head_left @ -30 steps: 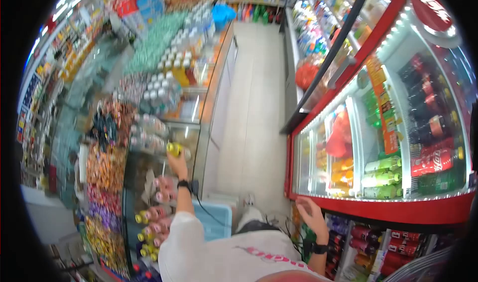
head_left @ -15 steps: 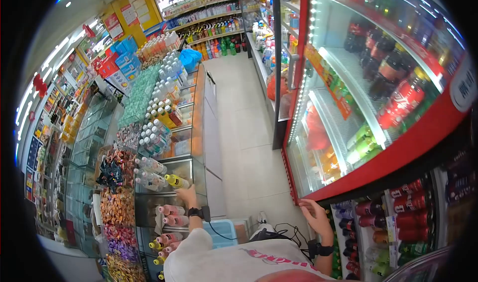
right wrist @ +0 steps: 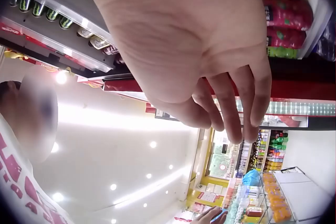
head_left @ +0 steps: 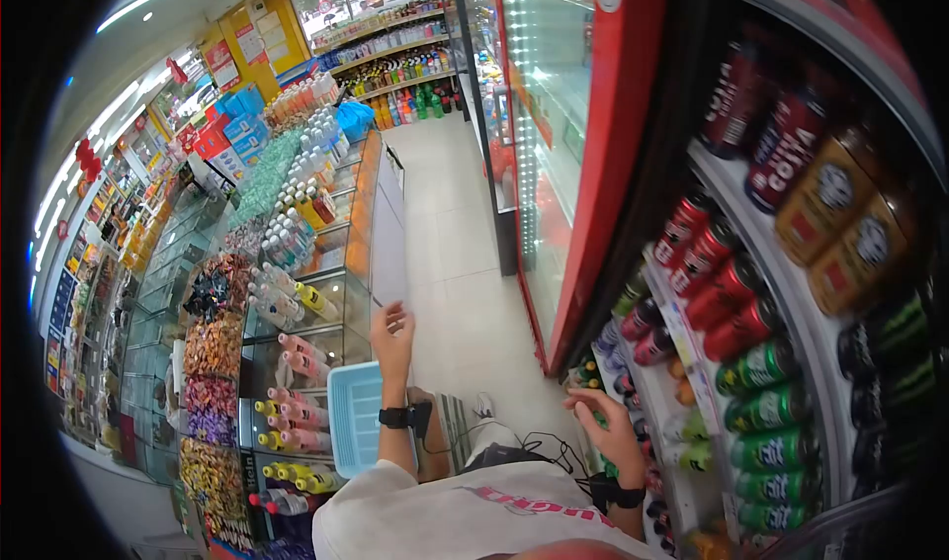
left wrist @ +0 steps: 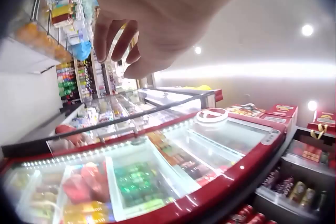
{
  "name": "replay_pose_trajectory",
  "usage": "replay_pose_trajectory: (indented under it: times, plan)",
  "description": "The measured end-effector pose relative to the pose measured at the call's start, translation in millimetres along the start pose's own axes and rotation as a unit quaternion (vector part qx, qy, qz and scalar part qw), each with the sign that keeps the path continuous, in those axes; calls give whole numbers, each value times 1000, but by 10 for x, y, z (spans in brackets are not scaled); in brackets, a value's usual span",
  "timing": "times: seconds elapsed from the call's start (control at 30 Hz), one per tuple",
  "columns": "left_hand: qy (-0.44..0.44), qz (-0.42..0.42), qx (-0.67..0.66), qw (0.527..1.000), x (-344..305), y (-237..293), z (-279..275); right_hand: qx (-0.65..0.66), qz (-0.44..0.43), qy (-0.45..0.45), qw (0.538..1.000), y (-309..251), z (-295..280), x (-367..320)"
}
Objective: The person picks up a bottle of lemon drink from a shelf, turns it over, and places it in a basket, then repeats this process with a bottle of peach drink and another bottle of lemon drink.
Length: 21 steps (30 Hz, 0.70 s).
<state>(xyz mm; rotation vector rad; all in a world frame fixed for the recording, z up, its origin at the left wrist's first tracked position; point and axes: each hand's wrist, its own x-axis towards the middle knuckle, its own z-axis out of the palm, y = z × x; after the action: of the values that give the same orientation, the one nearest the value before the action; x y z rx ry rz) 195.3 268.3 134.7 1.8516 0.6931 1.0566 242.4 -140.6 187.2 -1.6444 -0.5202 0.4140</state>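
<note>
My left hand (head_left: 393,331) hangs over the aisle beside the glass counter, fingers loosely bent and nothing in them. In the left wrist view that same hand (left wrist: 157,19) shows its bent fingers against the store behind. On the counter lies a yellow-capped bottle (head_left: 315,301), next to several clear bottles with white caps (head_left: 279,288). Close to the drink shelves, my right hand (head_left: 605,427) is held low with relaxed, empty fingers. Its bare palm (right wrist: 194,40) fills the upper part of the right wrist view.
A light blue basket (head_left: 354,412) sits between my left forearm and the counter. Pink bottles (head_left: 301,357) and candy packs (head_left: 213,347) line the counter. At right stand a red-framed fridge (head_left: 608,165) and shelves of green cans (head_left: 766,412). Cables (head_left: 554,451) hang near my legs.
My left hand has let go of the yellow-capped bottle, leaving it on the counter, and drawn away to the right. The head view has turned right toward the can shelves. The right hand stays empty.
</note>
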Motion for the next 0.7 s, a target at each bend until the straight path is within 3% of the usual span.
replay_pose_trajectory:
  times: [0.27, 0.4, 0.53, 0.7]
  plan:
    - [-245, 31, -69, 966, -1111, 1004, 313, 29, -19, 59, 998, -22, -305, -758]
    - [-364, 55, -98, 925, -1460, 1358, 396, 69, -25, 147, 986, 30, -472, -1007]
    - [-438, 50, -93, 893, -1621, 1268, 380, 86, 11, 263, 961, 240, -539, -1086]
    - [-483, 33, -106, 869, -1668, 1301, 332, 126, -68, 307, 941, 294, -443, -958]
